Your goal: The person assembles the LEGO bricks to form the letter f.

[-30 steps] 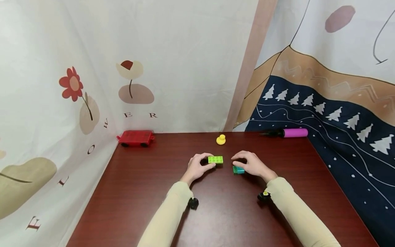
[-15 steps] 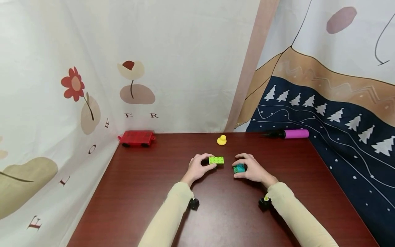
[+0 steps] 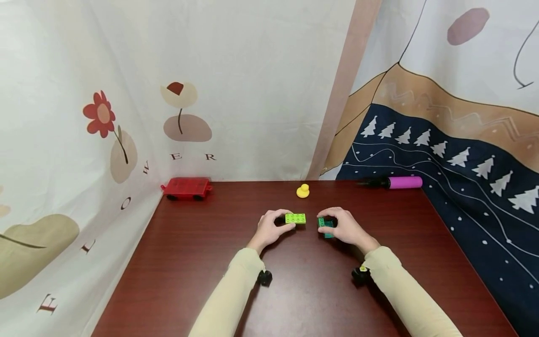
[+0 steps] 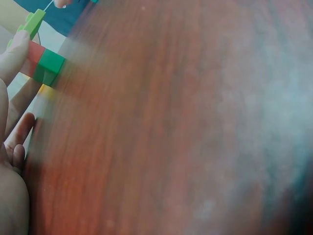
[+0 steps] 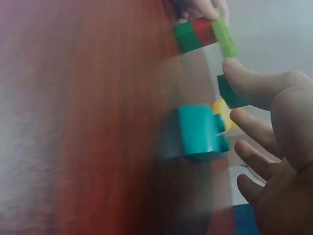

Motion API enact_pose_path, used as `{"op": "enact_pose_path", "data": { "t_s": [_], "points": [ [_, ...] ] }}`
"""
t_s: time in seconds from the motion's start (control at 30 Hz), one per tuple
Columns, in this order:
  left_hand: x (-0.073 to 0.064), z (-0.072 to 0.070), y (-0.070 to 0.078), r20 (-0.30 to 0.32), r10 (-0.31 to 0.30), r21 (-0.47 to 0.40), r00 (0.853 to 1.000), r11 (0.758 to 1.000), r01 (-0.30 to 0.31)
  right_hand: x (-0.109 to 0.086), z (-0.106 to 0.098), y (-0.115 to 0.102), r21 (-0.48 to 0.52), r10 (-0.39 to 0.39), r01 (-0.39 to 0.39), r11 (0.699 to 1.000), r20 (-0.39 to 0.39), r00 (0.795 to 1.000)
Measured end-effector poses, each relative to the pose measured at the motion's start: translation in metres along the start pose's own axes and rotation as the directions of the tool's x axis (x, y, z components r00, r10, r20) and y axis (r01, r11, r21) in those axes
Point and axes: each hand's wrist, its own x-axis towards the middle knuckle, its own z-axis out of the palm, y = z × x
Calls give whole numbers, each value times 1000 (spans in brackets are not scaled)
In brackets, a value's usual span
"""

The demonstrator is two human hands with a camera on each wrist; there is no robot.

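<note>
My left hand (image 3: 269, 229) pinches a lime-green toy brick (image 3: 295, 218) between thumb and fingers. Under it, the right wrist view shows a red brick (image 5: 203, 30) and a green brick (image 5: 187, 37), stacked with it down to the table. A darker green brick (image 5: 229, 92) is pinched in my right hand (image 3: 345, 227), up off the table and apart from the stack. Just below that hand stands a teal brick (image 5: 196, 129), its studs facing up and uncovered. My right fingers partly hide both bricks in the head view.
At the table's back edge are a red toy wagon (image 3: 186, 188), a yellow rubber duck (image 3: 302, 191) and a purple-handled tool with a black shaft (image 3: 404, 182). Printed cloth (image 3: 252, 93) hangs behind the brown table (image 3: 294, 299).
My right hand has come down around the teal and green bricks, gripped the green one and lifted it off the teal one. My left hand stays on the lime-green brick.
</note>
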Motion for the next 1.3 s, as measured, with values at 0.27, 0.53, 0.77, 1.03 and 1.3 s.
{"op": "enact_pose_path", "data": {
  "t_s": [0.27, 0.53, 0.77, 1.03, 1.3],
  "points": [
    [-4, 1, 1, 7, -28, -9, 1000, 1000, 28, 12, -5, -14, 123, 33, -30, 992, -25, 999],
    [-5, 1, 1, 11, -32, -9, 999, 999, 32, 26, 6, -26, 192, -29, 41, 981, -67, 997],
    [-3, 1, 0, 0, -12, -2, 1000, 1000, 12, 37, 20, -38, 232, -35, 55, 971, -92, 995],
    [-3, 0, 2, -9, 20, 4, 1000, 1000, -20, 47, 34, -45, 295, 4, 21, 955, -84, 996],
    [0, -1, 3, -15, 26, 12, 1000, 1000, -25, 55, 46, -46, 341, 24, -4, 940, -52, 998]
  ]
}}
